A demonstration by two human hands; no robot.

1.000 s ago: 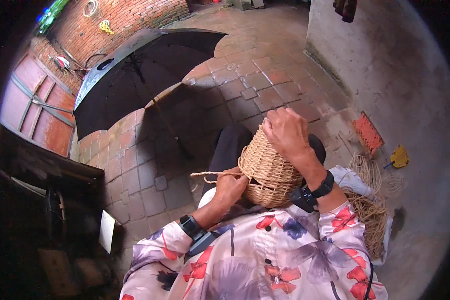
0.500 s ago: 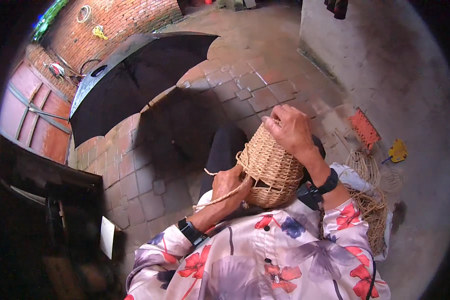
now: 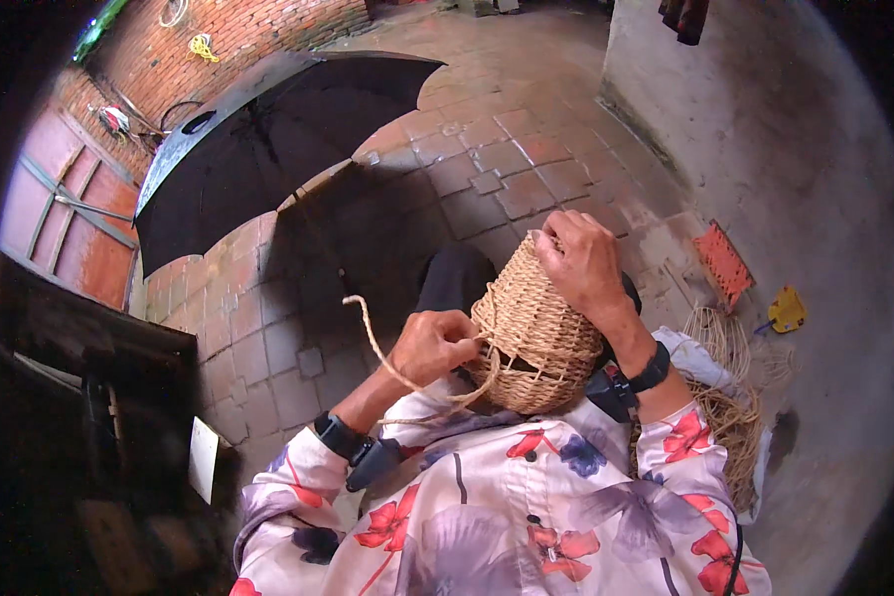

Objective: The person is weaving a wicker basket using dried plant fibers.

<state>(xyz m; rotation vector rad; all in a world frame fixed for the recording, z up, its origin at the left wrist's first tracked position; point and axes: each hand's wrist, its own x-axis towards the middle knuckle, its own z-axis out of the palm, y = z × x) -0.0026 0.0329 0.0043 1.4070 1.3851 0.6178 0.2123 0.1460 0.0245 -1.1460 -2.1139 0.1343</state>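
A woven tan basket (image 3: 528, 363) of twisted cord rests tilted on my lap between dark-clad knees, with a dark gap across its lower side. My right hand (image 3: 581, 263) grips its narrower upper part from the right, fingers curled over the top. At the basket's left side my left hand (image 3: 442, 343) has thumb and fingers pinched on a cord where it meets the weave. A loose length of that cord (image 3: 372, 343) arches up and out to the left, crossing the left forearm.
An open black umbrella (image 3: 258, 169) stands left on paving (image 3: 497, 189). At right lie coiled cords (image 3: 720, 417) with a white sack, an orange perforated piece (image 3: 720, 263) and a yellow flyswatter (image 3: 787, 310) beside a concrete wall. A pink door (image 3: 65, 209) and dark furniture are at left.
My left hand has shifted up and slightly left since half a second ago, and the cord's free end now rises higher on the left. My right hand stays on the basket's top.
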